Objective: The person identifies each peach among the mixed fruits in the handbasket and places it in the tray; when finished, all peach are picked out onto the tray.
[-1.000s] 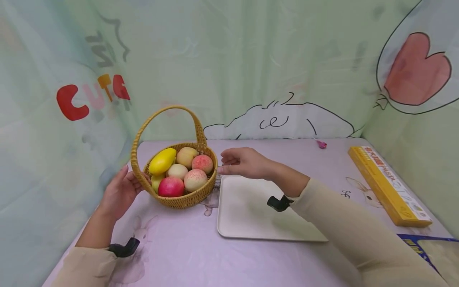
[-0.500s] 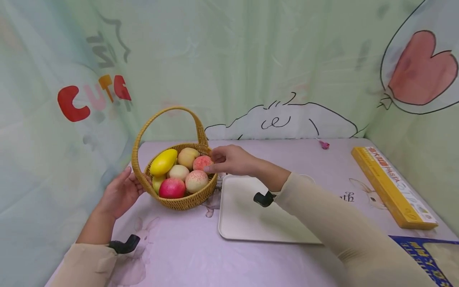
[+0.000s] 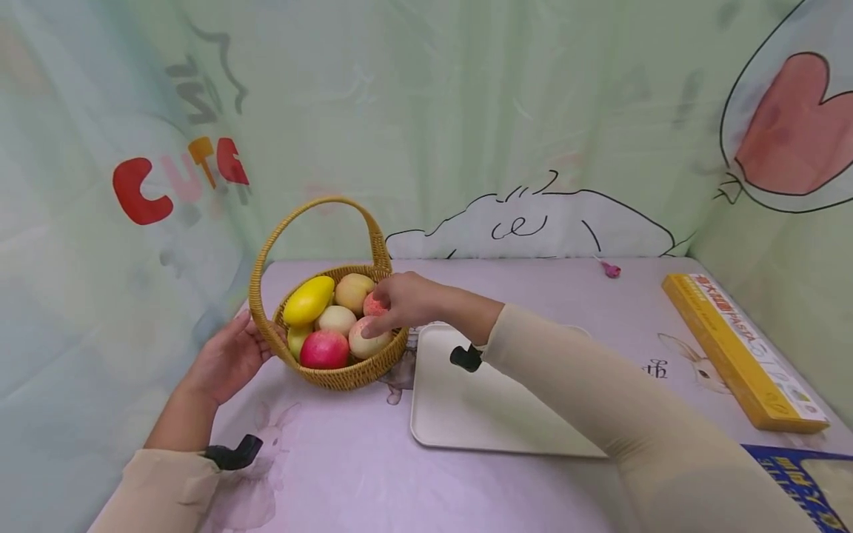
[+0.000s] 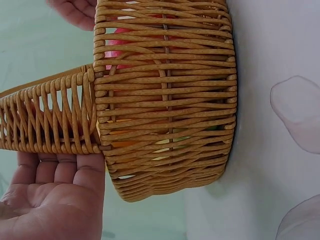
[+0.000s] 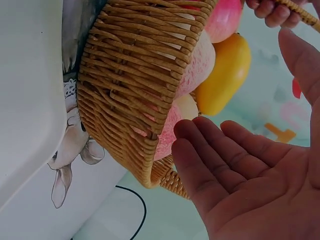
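A wicker basket [image 3: 346, 376] with a tall handle holds several fruits: a yellow mango-like one [image 3: 309, 301], a red one [image 3: 324, 349], a speckled peach [image 3: 366, 340] and others. At the basket's left side my left hand [image 3: 229, 360] has its fingers behind the base of the handle; in the left wrist view this hand [image 4: 57, 200] has extended fingers against the handle's woven base. Over the basket's right rim reaches my right hand [image 3: 413, 300], thumb and fingers apart near the peaches. The right wrist view shows this hand [image 5: 250, 185] with relaxed fingers, holding nothing.
A white tray [image 3: 486, 414] lies right of the basket, under my right forearm. Farther right are a yellow pasta box [image 3: 740, 355] and a blue packet [image 3: 793, 481]. A small pink object [image 3: 611, 270] lies near the table's back edge.
My right hand has moved left from beside the basket to above its right-hand fruits. The left hand remains at the basket's left side. The view has shifted slightly.
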Demonstrator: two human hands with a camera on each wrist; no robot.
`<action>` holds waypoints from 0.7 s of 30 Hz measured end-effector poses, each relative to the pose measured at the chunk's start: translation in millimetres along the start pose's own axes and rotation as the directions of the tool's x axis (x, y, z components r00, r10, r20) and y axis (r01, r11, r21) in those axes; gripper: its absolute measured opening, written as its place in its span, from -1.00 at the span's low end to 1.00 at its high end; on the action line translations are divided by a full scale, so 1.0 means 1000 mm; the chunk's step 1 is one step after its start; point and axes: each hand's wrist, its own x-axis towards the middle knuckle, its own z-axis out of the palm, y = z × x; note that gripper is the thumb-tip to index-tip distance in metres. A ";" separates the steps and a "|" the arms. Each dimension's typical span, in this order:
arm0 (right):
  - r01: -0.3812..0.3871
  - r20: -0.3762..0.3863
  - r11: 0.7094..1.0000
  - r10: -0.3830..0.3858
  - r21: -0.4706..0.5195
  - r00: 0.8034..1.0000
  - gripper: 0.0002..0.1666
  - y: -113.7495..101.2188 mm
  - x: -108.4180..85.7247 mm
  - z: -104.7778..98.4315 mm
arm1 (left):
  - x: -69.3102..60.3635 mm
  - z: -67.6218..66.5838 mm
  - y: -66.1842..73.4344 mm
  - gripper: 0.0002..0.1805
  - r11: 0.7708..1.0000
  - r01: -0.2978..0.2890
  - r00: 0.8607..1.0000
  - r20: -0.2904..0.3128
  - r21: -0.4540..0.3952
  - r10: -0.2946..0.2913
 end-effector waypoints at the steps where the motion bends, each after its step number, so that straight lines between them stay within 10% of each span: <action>1: 0.000 0.008 1.000 0.000 -0.012 1.000 -0.05 -0.001 0.002 0.001 | 0.000 0.000 0.000 -0.59 1.000 0.000 1.000 0.003 -0.001 0.000; 14: -0.015 0.099 0.984 0.033 -0.177 0.995 -0.49 -0.011 0.023 0.012 | -0.002 -0.006 0.001 -0.52 0.999 0.035 0.999 0.018 0.001 -0.035; 21: -0.022 0.119 0.962 0.057 -0.273 0.991 -0.39 -0.019 0.033 0.012 | 0.000 -0.005 0.001 -0.50 0.999 0.033 0.999 0.035 -0.002 -0.033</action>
